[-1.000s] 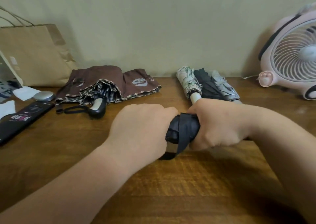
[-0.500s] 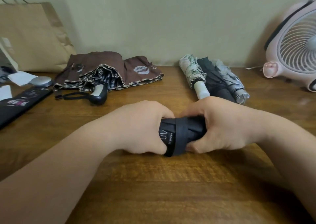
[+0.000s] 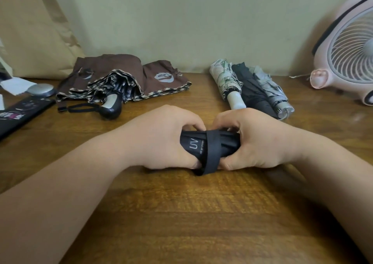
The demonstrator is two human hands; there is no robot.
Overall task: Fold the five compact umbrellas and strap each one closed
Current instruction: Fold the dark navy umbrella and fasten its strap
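Table [image 3: 181,213], umbrella [image 3: 193,145] in left grip [image 3: 161,137], right grip [image 3: 260,139]

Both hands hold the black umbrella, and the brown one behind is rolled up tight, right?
No. The left hand and right hand hold the black umbrella, but the brown umbrella behind lies loose and spread out, as the head view shows.
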